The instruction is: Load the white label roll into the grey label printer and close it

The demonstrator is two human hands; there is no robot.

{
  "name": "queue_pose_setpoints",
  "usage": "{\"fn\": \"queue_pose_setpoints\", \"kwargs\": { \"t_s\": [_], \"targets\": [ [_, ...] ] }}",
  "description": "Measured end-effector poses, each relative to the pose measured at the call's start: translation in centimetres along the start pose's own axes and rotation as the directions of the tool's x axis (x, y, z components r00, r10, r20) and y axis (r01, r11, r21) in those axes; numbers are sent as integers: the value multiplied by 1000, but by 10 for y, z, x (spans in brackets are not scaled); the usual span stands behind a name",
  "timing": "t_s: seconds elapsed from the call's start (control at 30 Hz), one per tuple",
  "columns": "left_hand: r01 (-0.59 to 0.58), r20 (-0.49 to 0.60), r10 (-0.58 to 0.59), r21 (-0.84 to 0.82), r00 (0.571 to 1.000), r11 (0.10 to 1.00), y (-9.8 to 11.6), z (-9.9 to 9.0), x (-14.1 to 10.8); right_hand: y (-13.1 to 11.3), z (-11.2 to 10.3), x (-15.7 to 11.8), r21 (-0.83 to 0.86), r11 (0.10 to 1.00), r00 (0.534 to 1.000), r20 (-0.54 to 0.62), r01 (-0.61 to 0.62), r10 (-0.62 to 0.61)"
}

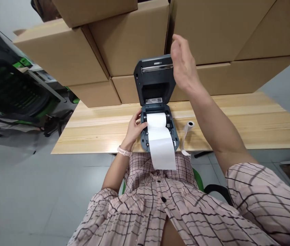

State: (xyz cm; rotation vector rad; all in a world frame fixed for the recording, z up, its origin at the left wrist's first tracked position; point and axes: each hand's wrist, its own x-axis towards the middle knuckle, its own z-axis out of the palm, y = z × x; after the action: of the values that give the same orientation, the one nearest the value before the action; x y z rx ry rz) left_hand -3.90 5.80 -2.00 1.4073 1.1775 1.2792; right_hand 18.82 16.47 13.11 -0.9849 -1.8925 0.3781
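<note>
A dark grey label printer (175, 131) stands on the wooden table with its lid (155, 77) raised. Inside lies a white paper roll (156, 119), and its loose strip (162, 150) hangs over the printer's front past the table edge. My left hand (134, 128) rests against the printer's left side, fingers apart, thumb close to the roll. At the lid's upper right edge is my right hand (183, 63), its fingers stretched out and touching the lid. To the right of the printer a small paper roll (189, 124) trails a curled strip.
Stacked cardboard boxes (132, 37) line the back of the wooden table (96, 126), directly behind the raised lid. A black office chair (11, 92) stands at the left. The table's front edge is close to my lap.
</note>
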Motion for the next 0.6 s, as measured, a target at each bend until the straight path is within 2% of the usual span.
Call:
{"fn": "queue_pose_setpoints", "kwargs": {
  "t_s": [0.13,0.2,0.27,0.37,0.43,0.47,0.5,0.53,0.57,0.6],
  "targets": [
    [0,48,0,10,999,1000,0,0,-4,24,9,35,10,993,991,-68,-115,115],
    [3,32,-3,9,999,1000,-2,1,-4,27,12,44,18,984,981,-77,-175,176],
    [-2,9,2,-2,1000,1000,-4,3,-3,23,13,42,19,983,975,-120,-185,186],
    [-5,-17,4,-37,1000,999,-8,6,-3,3,12,16,-31,999,967,-252,-26,17],
    [2,-28,-3,-53,1000,999,-8,7,-4,-11,11,-13,-90,989,958,-255,113,-133],
    [3,-29,-4,-57,1000,998,-8,8,-4,-16,12,-28,-104,981,967,-177,164,-180],
    [1,-29,-3,-60,1000,998,-7,9,-4,-19,13,-42,-104,976,979,-39,193,-198],
    [-4,-27,2,-65,1000,998,-7,9,-5,-19,14,-53,-102,974,972,145,202,-186],
    [-10,-26,8,-71,1000,997,-6,10,-5,-17,16,-61,-109,975,928,343,193,-145],
    [-17,-25,15,-80,1000,997,-6,11,-5,-13,19,-65,-134,976,849,523,169,-75]
  ]
}}
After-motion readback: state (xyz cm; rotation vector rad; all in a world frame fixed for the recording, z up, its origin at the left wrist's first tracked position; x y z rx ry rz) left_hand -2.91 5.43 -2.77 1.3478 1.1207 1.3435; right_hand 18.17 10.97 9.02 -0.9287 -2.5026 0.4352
